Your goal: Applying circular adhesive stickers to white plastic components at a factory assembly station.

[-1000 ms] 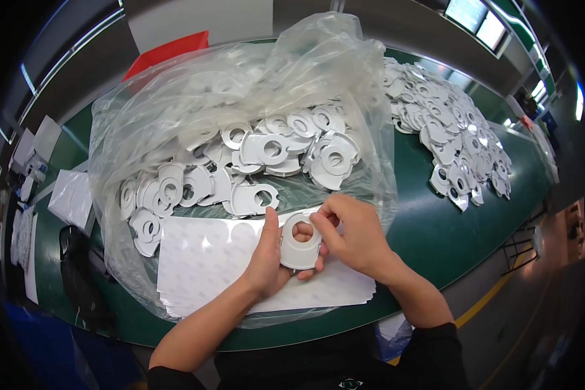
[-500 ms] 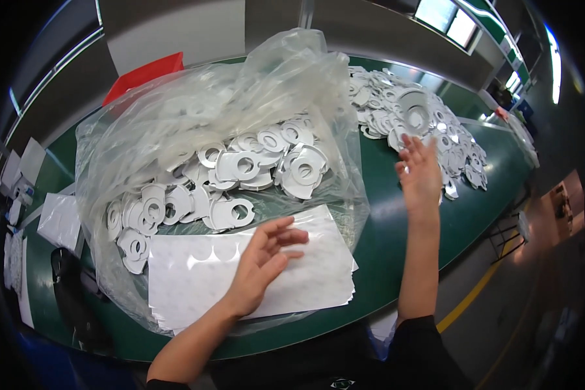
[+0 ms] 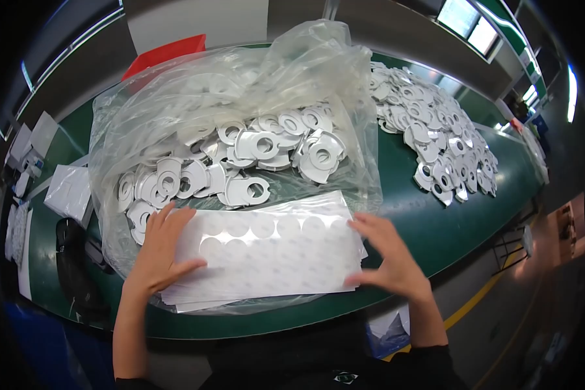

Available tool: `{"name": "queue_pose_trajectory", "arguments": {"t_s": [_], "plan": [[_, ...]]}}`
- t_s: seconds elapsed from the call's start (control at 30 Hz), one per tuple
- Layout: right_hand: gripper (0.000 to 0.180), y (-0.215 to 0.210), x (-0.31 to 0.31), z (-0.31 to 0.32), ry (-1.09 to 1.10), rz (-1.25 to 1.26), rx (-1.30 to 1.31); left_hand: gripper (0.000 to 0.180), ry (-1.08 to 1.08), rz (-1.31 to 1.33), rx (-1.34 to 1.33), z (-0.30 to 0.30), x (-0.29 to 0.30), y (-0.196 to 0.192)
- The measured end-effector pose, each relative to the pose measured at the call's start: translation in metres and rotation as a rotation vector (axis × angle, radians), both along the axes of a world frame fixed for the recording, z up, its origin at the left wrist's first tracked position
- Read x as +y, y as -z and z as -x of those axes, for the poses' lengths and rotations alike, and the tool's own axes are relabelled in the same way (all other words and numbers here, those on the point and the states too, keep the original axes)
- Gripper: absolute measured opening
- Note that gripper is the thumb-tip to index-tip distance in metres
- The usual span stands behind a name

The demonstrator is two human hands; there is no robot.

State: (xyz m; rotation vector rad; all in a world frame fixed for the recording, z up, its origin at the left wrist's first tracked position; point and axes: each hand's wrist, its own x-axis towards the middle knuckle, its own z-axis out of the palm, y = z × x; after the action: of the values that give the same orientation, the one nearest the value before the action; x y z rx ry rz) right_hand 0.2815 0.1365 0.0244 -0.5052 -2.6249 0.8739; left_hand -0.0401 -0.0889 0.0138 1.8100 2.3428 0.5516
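Note:
A stack of white sticker sheets (image 3: pixel 273 260) with rows of round shapes lies at the table's near edge, partly on a clear plastic bag (image 3: pixel 292 52). My left hand (image 3: pixel 164 250) is spread at the stack's left edge, its thumb over the top sheet. At the right edge my right hand (image 3: pixel 387 257) has thumb and fingers wide apart, touching or close to the sheets. Neither hand is closed around a part. Just beyond the stack, white plastic parts (image 3: pixel 247 192) with ring-shaped holes spill from the bag's mouth.
Another large heap of white ring parts (image 3: pixel 435 130) covers the far right of the green table (image 3: pixel 396 221). A red bin (image 3: pixel 166 55) stands behind the bag. To the left lie a black object (image 3: pixel 78 273) and a white packet (image 3: pixel 69 192).
My right hand has come back from the right heap, where a ring part showed beyond its fingers, to the stack's right edge. My left hand has moved left across the sheets to their left edge.

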Motion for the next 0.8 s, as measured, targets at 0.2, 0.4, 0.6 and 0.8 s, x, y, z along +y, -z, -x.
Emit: {"name": "queue_pose_trajectory", "arguments": {"t_s": [0.2,0.4,0.6,0.8], "plan": [[0.089,0.005,-0.019,-0.014,0.035,-0.075,-0.185,0.105,0.083,0.092,-0.012,-0.011,-0.022,-0.013],[0.081,0.002,0.0,0.001,0.033,-0.028,-0.164,0.101,0.088,0.139,0.01,-0.02,-0.031,-0.012],[0.061,-0.019,0.026,0.02,-0.144,-0.04,-0.272,0.094,0.028,0.217,0.004,-0.028,-0.033,-0.027],[0.021,-0.017,0.054,0.081,-0.062,-0.15,-0.246,0.065,0.057,0.052,0.02,-0.042,0.03,-0.037]]}}
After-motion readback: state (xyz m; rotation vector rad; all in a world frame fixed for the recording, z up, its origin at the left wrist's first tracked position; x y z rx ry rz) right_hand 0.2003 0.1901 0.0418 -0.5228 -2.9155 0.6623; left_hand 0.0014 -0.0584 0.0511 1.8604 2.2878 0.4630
